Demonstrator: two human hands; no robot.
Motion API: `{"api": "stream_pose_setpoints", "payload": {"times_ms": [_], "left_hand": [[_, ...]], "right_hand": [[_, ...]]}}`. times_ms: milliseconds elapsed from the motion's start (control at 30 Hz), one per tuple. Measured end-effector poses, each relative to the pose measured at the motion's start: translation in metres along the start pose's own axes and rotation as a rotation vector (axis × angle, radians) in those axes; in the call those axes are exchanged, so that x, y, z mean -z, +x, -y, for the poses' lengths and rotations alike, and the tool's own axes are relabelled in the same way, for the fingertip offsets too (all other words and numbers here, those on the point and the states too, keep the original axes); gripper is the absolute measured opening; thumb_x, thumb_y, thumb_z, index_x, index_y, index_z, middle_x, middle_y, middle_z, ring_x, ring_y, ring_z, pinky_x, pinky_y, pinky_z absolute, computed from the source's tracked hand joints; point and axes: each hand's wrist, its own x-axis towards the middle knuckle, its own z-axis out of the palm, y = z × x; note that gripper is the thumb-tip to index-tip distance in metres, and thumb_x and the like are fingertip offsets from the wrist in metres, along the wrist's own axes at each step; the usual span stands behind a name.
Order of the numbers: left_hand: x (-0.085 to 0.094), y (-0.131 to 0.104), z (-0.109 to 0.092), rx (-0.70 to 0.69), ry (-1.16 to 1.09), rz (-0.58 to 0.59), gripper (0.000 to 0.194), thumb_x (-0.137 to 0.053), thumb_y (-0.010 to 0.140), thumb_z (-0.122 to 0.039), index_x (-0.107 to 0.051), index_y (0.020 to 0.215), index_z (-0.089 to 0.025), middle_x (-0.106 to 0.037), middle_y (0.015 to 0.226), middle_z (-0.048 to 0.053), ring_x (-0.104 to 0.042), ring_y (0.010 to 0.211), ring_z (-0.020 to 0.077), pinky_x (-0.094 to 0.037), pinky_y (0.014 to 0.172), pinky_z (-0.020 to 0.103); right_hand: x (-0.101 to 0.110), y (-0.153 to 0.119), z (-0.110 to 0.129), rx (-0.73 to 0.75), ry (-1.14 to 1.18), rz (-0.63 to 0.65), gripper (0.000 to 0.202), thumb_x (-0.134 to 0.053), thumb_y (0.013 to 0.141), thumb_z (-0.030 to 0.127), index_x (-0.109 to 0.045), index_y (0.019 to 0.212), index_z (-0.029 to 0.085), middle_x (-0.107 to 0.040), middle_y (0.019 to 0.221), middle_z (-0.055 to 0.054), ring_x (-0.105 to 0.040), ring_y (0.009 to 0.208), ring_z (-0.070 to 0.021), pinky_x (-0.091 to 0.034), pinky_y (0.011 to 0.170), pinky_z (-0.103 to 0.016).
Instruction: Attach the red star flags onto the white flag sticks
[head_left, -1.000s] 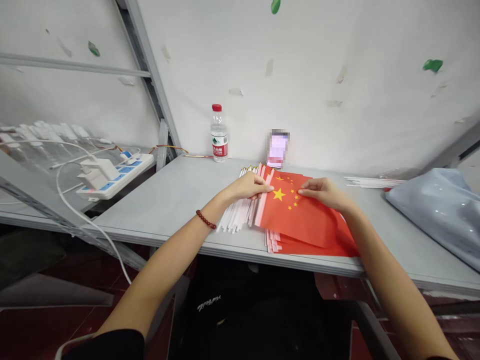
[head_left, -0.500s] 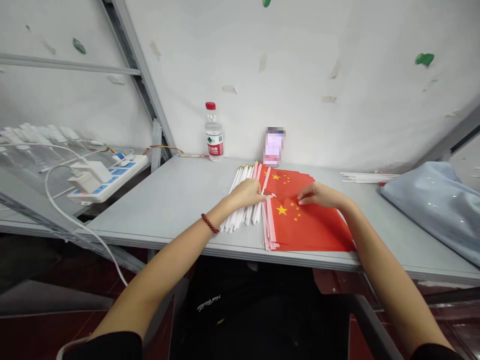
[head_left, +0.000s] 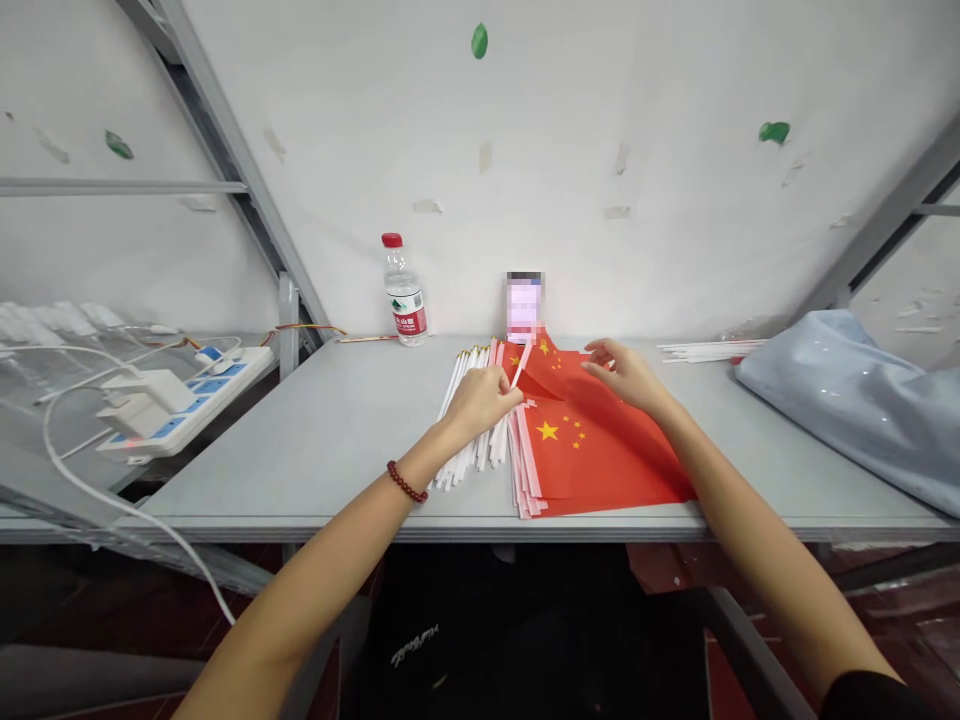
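Observation:
My left hand point(head_left: 486, 402) is closed in a pinch at the lower end of the white sleeve of a small red flag point(head_left: 550, 362) with yellow stars. That flag is raised and bent, standing partly off the pile. Below it lies a stack of similar flags point(head_left: 600, 470), white sleeves toward the left. My right hand point(head_left: 626, 372) hovers over the right part of the flags, fingers apart and holding nothing. Under and beside my left hand, a row of white sticks point(head_left: 452, 470) with gold tips lies on the grey table point(head_left: 300, 430).
A water bottle point(head_left: 406, 300) with a red cap and a blurred phone point(head_left: 524, 308) stand against the wall. More white sticks point(head_left: 705, 351) and a pale blue bag point(head_left: 840, 390) lie at the right. A power strip point(head_left: 187, 410) with cables sits at the left.
The upper flag has lifted and buckled in my left hand's pinch. My right hand has come off the flags, its fingers spreading. The view has shifted, tilting slightly upward.

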Motion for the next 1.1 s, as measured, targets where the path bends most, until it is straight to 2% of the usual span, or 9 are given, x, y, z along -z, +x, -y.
{"api": "stream_pose_setpoints", "payload": {"times_ms": [100, 267, 367, 500, 567, 667, 800, 967, 1100], "left_hand": [[0.004, -0.003, -0.006, -0.030, -0.133, -0.016, 0.018, -0.059, 0.073, -0.025, -0.048, 0.059, -0.019, -0.055, 0.057, -0.002, -0.048, 0.055, 0.0114, -0.037, 0.055, 0.026], [0.009, -0.008, -0.013, -0.098, -0.372, 0.100, 0.020, -0.064, 0.078, -0.034, -0.058, 0.069, -0.017, -0.063, 0.065, 0.000, -0.051, 0.057, 0.0094, -0.040, 0.055, 0.023], [0.010, -0.008, -0.013, -0.109, -0.466, 0.127, 0.021, -0.068, 0.078, -0.035, -0.059, 0.072, -0.016, -0.066, 0.069, 0.001, -0.054, 0.058, 0.0088, -0.042, 0.055, 0.022], [0.011, -0.006, -0.012, -0.079, -0.629, 0.118, 0.019, -0.070, 0.077, -0.033, -0.065, 0.079, -0.015, -0.064, 0.065, 0.001, -0.057, 0.059, 0.0095, -0.044, 0.054, 0.022], [0.013, -0.005, -0.013, -0.053, -0.698, 0.088, 0.018, -0.072, 0.075, -0.032, -0.068, 0.078, -0.015, -0.063, 0.063, 0.000, -0.056, 0.056, 0.0086, -0.044, 0.053, 0.022], [0.019, -0.005, -0.014, -0.027, -0.800, 0.130, 0.015, -0.075, 0.073, -0.030, -0.072, 0.077, -0.015, -0.065, 0.066, 0.001, -0.054, 0.054, 0.0072, -0.042, 0.049, 0.022], [0.024, -0.006, -0.012, -0.009, -1.019, 0.275, 0.016, -0.077, 0.072, -0.030, -0.075, 0.083, -0.018, -0.071, 0.076, 0.004, -0.055, 0.056, 0.0076, -0.044, 0.052, 0.023], [0.027, -0.002, -0.002, -0.064, -1.293, 0.277, 0.028, -0.075, 0.074, -0.043, -0.076, 0.091, -0.021, -0.072, 0.087, 0.006, -0.063, 0.077, 0.0128, -0.048, 0.061, 0.024], [0.028, 0.000, 0.000, -0.068, -1.221, 0.320, 0.035, -0.077, 0.070, -0.045, -0.074, 0.095, -0.020, -0.070, 0.085, 0.006, -0.062, 0.074, 0.0132, -0.047, 0.063, 0.027]], "right_hand": [[0.002, 0.004, -0.002, -0.015, 0.082, -0.168, 0.045, -0.058, 0.082, 0.043, -0.056, 0.117, 0.015, -0.066, 0.109, -0.014, -0.062, 0.098, -0.0264, -0.049, 0.079, -0.040], [0.007, 0.008, -0.003, -0.029, 0.224, -0.318, 0.055, -0.061, 0.080, 0.047, -0.051, 0.125, 0.017, -0.054, 0.133, -0.018, -0.055, 0.117, -0.0304, -0.050, 0.077, -0.040], [0.011, 0.010, -0.004, 0.017, 0.392, -0.388, 0.036, -0.064, 0.079, 0.045, -0.062, 0.103, 0.018, -0.065, 0.115, -0.012, -0.060, 0.108, -0.0262, -0.049, 0.078, -0.036], [0.019, 0.013, -0.007, 0.103, 0.643, -0.759, 0.026, -0.069, 0.074, 0.041, -0.061, 0.076, 0.017, -0.062, 0.070, 0.001, -0.059, 0.068, -0.0140, -0.047, 0.072, -0.030], [0.026, 0.015, -0.010, 0.113, 0.672, -0.933, 0.028, -0.071, 0.070, 0.042, -0.059, 0.074, 0.017, -0.058, 0.066, 0.003, -0.054, 0.061, -0.0115, -0.045, 0.066, -0.028], [0.037, 0.016, -0.016, 0.071, 0.673, -1.047, 0.031, -0.072, 0.068, 0.044, -0.057, 0.072, 0.017, -0.054, 0.064, 0.004, -0.050, 0.058, -0.0105, -0.043, 0.061, -0.026], [0.045, 0.015, -0.021, -0.090, 0.740, -0.963, 0.024, -0.069, 0.067, 0.036, -0.056, 0.064, 0.016, -0.049, 0.060, 0.004, -0.044, 0.053, -0.0088, -0.038, 0.055, -0.025], [0.038, 0.009, -0.009, -0.426, 0.871, -0.595, 0.021, -0.064, 0.068, 0.026, -0.047, 0.056, 0.020, -0.043, 0.052, 0.005, -0.040, 0.048, -0.0099, -0.033, 0.046, -0.025], [0.026, 0.002, 0.009, -0.532, 0.797, -0.310, 0.020, -0.061, 0.074, 0.029, -0.050, 0.059, 0.020, -0.047, 0.050, 0.004, -0.044, 0.046, -0.0114, -0.035, 0.045, -0.025]]}}
